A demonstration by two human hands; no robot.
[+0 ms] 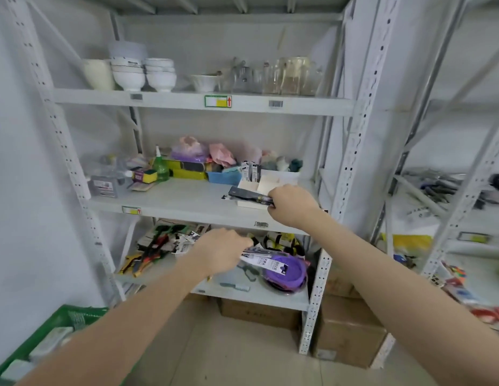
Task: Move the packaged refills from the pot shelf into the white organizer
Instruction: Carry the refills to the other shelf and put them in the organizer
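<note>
Left hand [223,250] gripping blurred refill pack [263,259]; right hand [291,203], fingers hidden, on another pack [249,195].

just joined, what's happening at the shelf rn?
A person is shifting packaged refills up one shelf. The right hand holds a dark refill pack over the front of the white organizer on the middle shelf, where two packs already stand upright. The left hand grips another refill pack on the lower shelf, above the purple pot.
</note>
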